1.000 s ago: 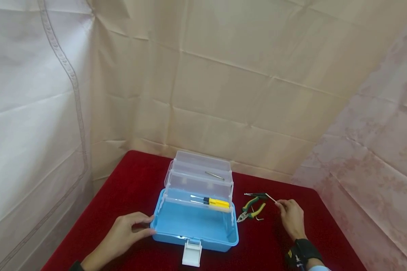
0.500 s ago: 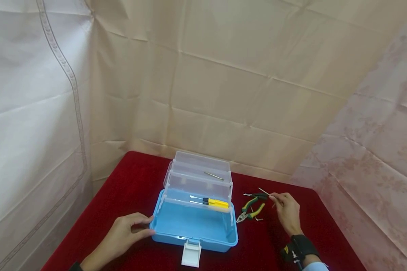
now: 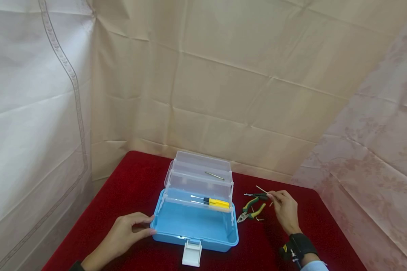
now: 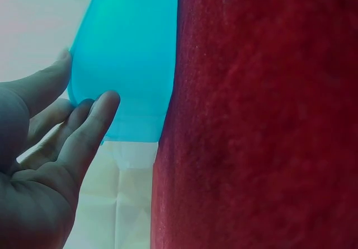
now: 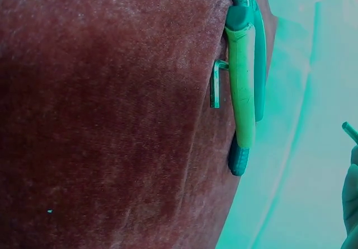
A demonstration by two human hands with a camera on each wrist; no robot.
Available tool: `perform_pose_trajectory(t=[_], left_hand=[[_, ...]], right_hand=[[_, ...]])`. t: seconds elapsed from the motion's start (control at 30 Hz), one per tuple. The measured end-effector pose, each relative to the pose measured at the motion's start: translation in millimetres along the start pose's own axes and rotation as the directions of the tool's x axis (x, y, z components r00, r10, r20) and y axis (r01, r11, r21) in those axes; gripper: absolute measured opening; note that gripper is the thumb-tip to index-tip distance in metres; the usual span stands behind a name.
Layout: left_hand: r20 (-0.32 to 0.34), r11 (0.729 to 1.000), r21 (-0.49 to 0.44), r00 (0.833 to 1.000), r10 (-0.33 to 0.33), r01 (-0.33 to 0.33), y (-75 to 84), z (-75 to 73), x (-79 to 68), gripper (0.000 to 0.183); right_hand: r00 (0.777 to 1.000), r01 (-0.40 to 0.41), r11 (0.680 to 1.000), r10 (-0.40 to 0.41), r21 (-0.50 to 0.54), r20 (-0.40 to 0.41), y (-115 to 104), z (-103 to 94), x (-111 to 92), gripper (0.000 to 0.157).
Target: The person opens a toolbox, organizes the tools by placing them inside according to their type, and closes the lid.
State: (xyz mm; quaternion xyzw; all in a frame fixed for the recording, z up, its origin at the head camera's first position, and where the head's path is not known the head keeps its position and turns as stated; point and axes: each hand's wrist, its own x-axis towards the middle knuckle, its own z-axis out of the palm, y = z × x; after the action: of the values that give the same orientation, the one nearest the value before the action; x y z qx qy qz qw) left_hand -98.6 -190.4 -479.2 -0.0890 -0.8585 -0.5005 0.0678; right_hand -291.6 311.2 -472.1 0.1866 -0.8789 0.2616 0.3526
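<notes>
A light blue toolbox [image 3: 195,241] stands with its clear lid [image 3: 203,158] and trays raised. My left hand [image 3: 122,233] holds its left end, thumb and fingers against the corner; the left wrist view shows this hand [image 4: 56,142] at the blue wall [image 4: 128,75]. My right hand [image 3: 286,210] pinches a thin metal hex key [image 3: 262,189], raised beside the pliers; its tip [image 5: 351,131] shows at the right wrist view's edge. Green-and-yellow pliers [image 3: 245,214] lie right of the box, a small L-shaped hex key [image 5: 215,84] beside them.
Yellow-handled screwdrivers [image 3: 218,203] lie in the clear lower tray, and a slim metal rod [image 3: 214,175] in an upper one. A dark-handled tool [image 3: 257,195] lies behind the pliers. A white latch [image 3: 192,254] hangs off the box front. Red cloth [image 3: 135,180] covers the table; fabric walls surround it.
My right hand has moved a little left and away from me, bringing the hex key nearer the dark-handled tool. The left hand and toolbox have stayed in place.
</notes>
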Motion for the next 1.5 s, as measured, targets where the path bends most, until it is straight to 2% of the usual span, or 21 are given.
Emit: perform_pose_trajectory(t=[0.3, 0.57, 1.2, 1.5], left_hand=[[0.009, 1.000, -0.005, 1.000, 0.020, -0.019, -2.2, -1.5, 1.2, 0.048], [0.010, 1.000, -0.009, 1.000, 0.012, -0.012, 0.5, -0.6, 0.4, 0.049], [0.000, 1.000, -0.010, 1.000, 0.004, -0.004, 2.1, 0.1, 0.1, 0.046], [-0.006, 1.000, 0.027, 1.000, 0.008, -0.008, 1.3, 0.0, -0.9, 0.046]], right_hand=[[0.996, 0.021, 0.999, -0.023, 0.035, 0.087, -4.2, 0.7, 1.4, 0.011], [0.989, 0.072, 0.997, -0.072, 0.002, 0.130, -7.8, 4.4, 1.8, 0.010], [0.991, 0.087, 0.993, -0.094, 0.075, 0.100, -13.4, 9.7, 8.9, 0.010], [0.991, 0.075, 0.991, -0.087, 0.112, 0.106, -22.3, 9.9, 15.5, 0.012]])
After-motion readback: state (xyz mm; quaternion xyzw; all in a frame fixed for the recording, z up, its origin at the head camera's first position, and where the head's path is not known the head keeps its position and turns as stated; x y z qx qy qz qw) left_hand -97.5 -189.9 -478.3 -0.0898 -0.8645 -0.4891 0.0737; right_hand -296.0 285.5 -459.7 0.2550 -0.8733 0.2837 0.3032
